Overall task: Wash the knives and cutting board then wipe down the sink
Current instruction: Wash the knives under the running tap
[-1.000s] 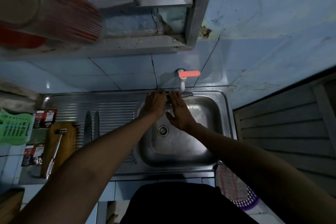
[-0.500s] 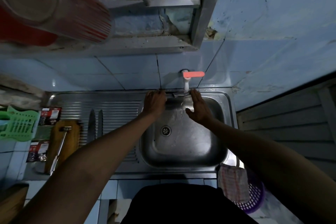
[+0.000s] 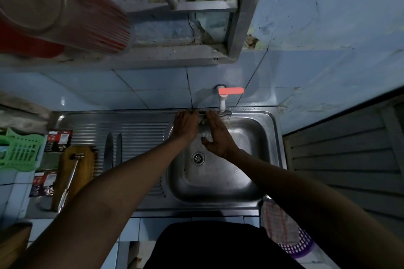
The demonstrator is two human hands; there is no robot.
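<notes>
- Since half a second ago the right hand [image 3: 218, 135] has swung back in from the tap side, closing toward the left hand [image 3: 185, 125] above the sink [image 3: 269, 137]; fingers straight, palm turned toward the left hand, holding nothing.
- Left hand rests at the sink's back rim, left of the tap [image 3: 223, 99]; fingers curved down over the rim; whether it grips anything there I cannot tell.
- Water appears to run between the hands, below the tap; its handle [image 3: 231, 91] points right.
- Two knives [image 3: 112, 150] lie side by side on the drainboard left of the sink, blades pointing to the wall; judged already washed, though cleanliness cannot be confirmed.
- Board [image 3: 72, 172] lies further left of the sink, past the knives, a metal utensil [image 3: 70, 179] resting on it; judged likewise set aside.
- Sink bowl holds no items; drain [image 3: 198, 158] uncovered; metal wet.
- Judgement: washing stage appears finished; sink wipe-down or hand rinse in progress; late in the task.
- Checked cloth [image 3: 277, 225] hangs below the sink's right front corner, untouched; drying with it may remain.
</notes>
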